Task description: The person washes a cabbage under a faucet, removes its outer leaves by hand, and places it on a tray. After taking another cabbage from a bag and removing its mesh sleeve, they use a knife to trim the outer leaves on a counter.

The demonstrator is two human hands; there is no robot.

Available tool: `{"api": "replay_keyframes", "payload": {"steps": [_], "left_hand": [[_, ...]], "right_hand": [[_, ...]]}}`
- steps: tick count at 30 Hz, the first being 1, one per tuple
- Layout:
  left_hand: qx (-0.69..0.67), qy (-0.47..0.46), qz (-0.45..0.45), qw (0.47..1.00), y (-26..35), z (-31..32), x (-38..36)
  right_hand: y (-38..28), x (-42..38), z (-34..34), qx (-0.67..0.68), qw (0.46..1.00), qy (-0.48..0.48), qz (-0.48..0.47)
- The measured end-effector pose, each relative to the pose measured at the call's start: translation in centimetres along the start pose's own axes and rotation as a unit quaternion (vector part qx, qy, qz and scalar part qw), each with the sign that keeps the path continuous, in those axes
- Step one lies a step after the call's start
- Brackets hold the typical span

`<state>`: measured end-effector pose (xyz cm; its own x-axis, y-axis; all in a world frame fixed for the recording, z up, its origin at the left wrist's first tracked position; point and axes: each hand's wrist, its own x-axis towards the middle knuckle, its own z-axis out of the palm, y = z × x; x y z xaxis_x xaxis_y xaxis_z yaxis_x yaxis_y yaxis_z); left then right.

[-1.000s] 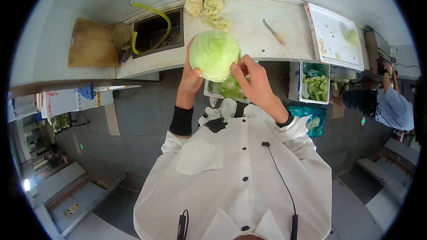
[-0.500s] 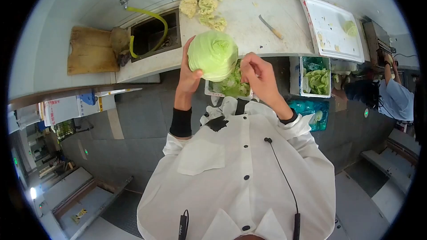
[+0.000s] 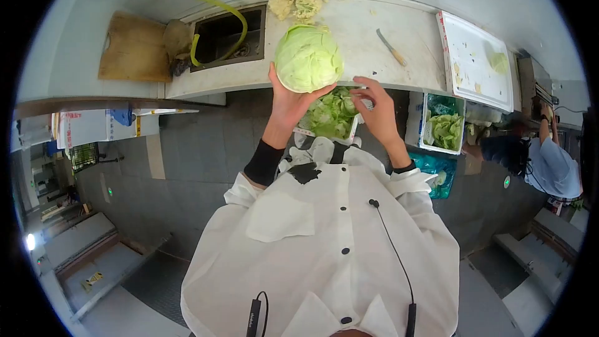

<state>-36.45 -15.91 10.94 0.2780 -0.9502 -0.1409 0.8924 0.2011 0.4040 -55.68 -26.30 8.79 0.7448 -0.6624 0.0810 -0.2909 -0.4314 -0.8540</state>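
Observation:
A pale green cabbage [image 3: 309, 57] rests on my left hand [image 3: 288, 105], whose fingers and palm support it from below at the counter's front edge. Just right of it, my right hand [image 3: 378, 112] hovers with fingers curved and apart, holding nothing and not touching the cabbage. Beneath both hands stands a white box [image 3: 304, 131] with loose green cabbage leaves [image 3: 331, 115] in it. Cauliflower-like yellowish pieces [image 3: 293, 5] lie behind the cabbage on the counter. A knife [image 3: 391, 47] with a wooden handle lies to the right.
A sink [image 3: 215, 55] with a yellow-green hose [image 3: 237, 12] and a wooden board [image 3: 132, 50] are at left. On the counter's right end sits a white foam tray [image 3: 477, 78]; below it, another leaf-filled box [image 3: 424, 131]. Another person [image 3: 552, 165] works at far right.
My left hand has turned the cabbage, so a different side faces up, and shifted under it. My right hand's fingers have spread from a closed, curled pose. The view has shifted slightly.

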Motion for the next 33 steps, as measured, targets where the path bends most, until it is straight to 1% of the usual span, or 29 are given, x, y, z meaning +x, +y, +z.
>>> {"api": "replay_keyframes", "payload": {"steps": [1, 2, 4, 5, 6, 7, 8, 10, 11, 12, 13, 14, 15, 16, 17, 18, 19, 20, 21, 22, 24, 26, 27, 28, 29, 30, 31, 32, 33], "left_hand": [[-0.001, -0.001, 0.001, 1.0, -0.1, 0.2, 0.1], [-0.009, -0.015, -0.002, 1.0, -0.1, 0.5, 0.2], [-0.017, -0.031, -0.003, 0.999, -0.3, 0.7, 0.4], [-0.053, -0.055, -0.032, 0.997, -0.5, 0.6, 0.5], [-0.088, -0.078, -0.062, 0.991, -0.6, 0.7, 0.5], [-0.088, -0.08, -0.062, 0.991, -0.7, 0.8, 0.4], [-0.075, -0.081, -0.075, 0.991, -0.8, 1.1, 0.4], [-0.063, -0.084, -0.09, 0.99, -1.1, 1.8, 0.0], [-0.016, -0.059, -0.088, 0.994, -1.2, 2.1, -0.3], [0.03, -0.034, -0.086, 0.995, -1.4, 2.3, -0.7], [0.03, -0.038, -0.086, 0.995, -1.4, 2.4, -1.1], [0.055, -0.07, -0.093, 0.992, -1.2, 2.3, -1.5], [0.081, -0.102, -0.1, 0.986, -0.8, 2.1, -1.9], [0.079, -0.106, -0.101, 0.986, -0.4, 2.1, -2.2], [0.162, -0.084, -0.11, 0.977, 0.1, 2.1, -2.5], [0.245, -0.063, -0.117, 0.96, 0.6, 2.0, -2.6], [0.243, -0.068, -0.119, 0.96, 0.9, 1.6, -2.5], [0.302, -0.032, -0.102, 0.947, 1.2, 1.1, -2.1], [0.36, 0.005, -0.084, 0.929, 1.3, 1.0, -1.7], [0.288, 0.043, -0.085, 0.953, 1.2, 1.1, -1.5], [0.27, 0.027, -0.072, 0.96, 0.7, 2.1, -1.5], [0.255, 0.011, -0.057, 0.965, -0.4, 2.6, -1.3], [0.25, 0.029, -0.042, 0.967, -1.3, 2.2, -0.8], [0.244, 0.046, -0.028, 0.968, -2.0, 1.7, -0.5], [0.244, 0.046, -0.028, 0.968, -2.5, 1.1, -0.4], [0.206, 0.023, -0.046, 0.977, -2.9, 0.8, -0.4], [0.167, 0.0, -0.063, 0.984, -3.2, 0.4, -0.4], [0.169, 0.002, -0.064, 0.984, -3.4, 0.2, -0.5], [0.144, 0.01, -0.062, 0.988, -3.7, 0.2, -0.7]], "right_hand": [[-1.5, 0.4, -0.6, 0.161, 0.984, -0.019, 0.078], [-2.3, 0.8, -0.7, 0.159, 0.984, -0.019, 0.078], [-3.5, 1.7, -0.6, 0.184, 0.978, 0.076, -0.06], [-4.3, 2.3, -0.7, 0.183, 0.978, 0.077, -0.061], [-5.0, 2.7, -0.8, 0.149, 0.981, 0.072, -0.1], [-5.4, 3.1, -0.8, 0.113, 0.982, 0.068, -0.139], [-5.2, 3.8, -0.6, 0.111, 0.981, 0.072, -0.14], [-4.5, 5.0, -0.5, 0.112, 0.98, 0.031, -0.16], [-4.1, 5.2, -0.5, 0.11, 0.98, 0.033, -0.161], [-3.7, 5.4, -0.4, 0.201, 0.971, 0.018, -0.125], [-3.3, 5.4, -0.4, 0.29, 0.953, 0.002, -0.088], [-3.1, 5.2, -0.4, 0.287, 0.954, 0.004, -0.089], [-2.9, 4.9, -0.4, 0.334, 0.94, 0.03, -0.061], [-2.7, 4.6, -0.4, 0.379, 0.923, 0.056, -0.033], [-2.2, 4.3, -0.1, 0.376, 0.924, 0.059, -0.033], [-2.3, 4.1, 0.2, 0.471, 0.879, 0.074, 0.031], [-2.5, 3.9, 0.4, 0.559, 0.819, 0.087, 0.095], [-2.8, 3.4, 0.5, 0.539, 0.827, 0.08, 0.138], [-2.5, 3.3, 0.5, 0.537, 0.828, 0.082, 0.138], [-2.0, 3.0, 0.7, 0.539, 0.829, 0.083, 0.123], [-1.7, 2.6, 1.1, 0.542, 0.829, 0.083, 0.109], [-2.0, 2.0, 1.6, 0.525, 0.841, 0.122, 0.037], [-1.9, 1.7, 2.1, 0.526, 0.841, 0.122, 0.036], [-1.6, 1.4, 2.7, 0.493, 0.858, 0.143, 0.013], [-1.5, 1.1, 3.1, 0.46, 0.873, 0.163, -0.009], [-1.8, 0.8, 3.2, 0.459, 0.873, 0.162, -0.009], [-2.2, 0.6, 3.3, 0.373, 0.91, 0.182, -0.023], [-2.6, 0.3, 3.5, 0.284, 0.937, 0.201, -0.034], [-3.0, 0.1, 3.6, 0.287, 0.936, 0.201, -0.032]]}}
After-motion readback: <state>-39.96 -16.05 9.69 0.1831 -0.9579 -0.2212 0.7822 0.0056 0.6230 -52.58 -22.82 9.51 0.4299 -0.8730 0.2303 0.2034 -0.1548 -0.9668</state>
